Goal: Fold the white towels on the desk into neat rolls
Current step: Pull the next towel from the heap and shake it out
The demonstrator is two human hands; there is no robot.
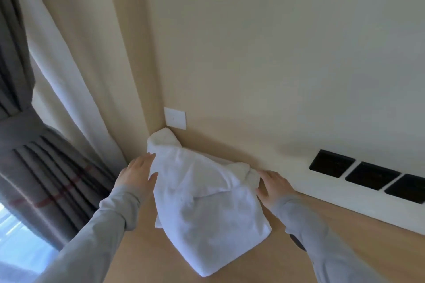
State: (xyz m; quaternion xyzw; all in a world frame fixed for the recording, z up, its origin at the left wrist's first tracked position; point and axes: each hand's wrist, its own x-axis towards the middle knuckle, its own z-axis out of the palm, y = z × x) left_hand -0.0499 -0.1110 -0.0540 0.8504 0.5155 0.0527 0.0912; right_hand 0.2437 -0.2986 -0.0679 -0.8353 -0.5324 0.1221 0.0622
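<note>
- Though heaped and unrolled, 1 white towel (207,204) lying on the desk (138,257). Far end pushed into the wall corner, near end spread toward the desk's front in a soft folded lobe. Whether 1 cloth or more in the heap: cannot tell.
- Left hand (138,172): fingers straight and close together, laid flat against the towel's left edge, thumb resting along the cloth. Spread wide, nothing gripped.
- Right hand (273,185): fingers straight, tips touching the bunched fold at the towel's right side, palm turned down close to the desk. Likewise wide, nothing gripped.
- 2 grey sleeves, left sleeve (92,236) and right sleeve (322,236), reaching in from the lower edge on either side of the towel.
- Desk top: pale wood, bare beside and in front of the towel.
- 1 white wall plate (174,118), on the wall just above the towel's far end.
- 3 black sockets (372,176), in a row on a white strip along the wall, right of the right hand and well apart from the towel.
- 1 dark round patch (297,242) on the desk, partly hidden under the right sleeve; nature not clear.
- At far left, 1 white curtain (69,64) and 1 grey curtain (34,156), the grey gathered by a band.
</note>
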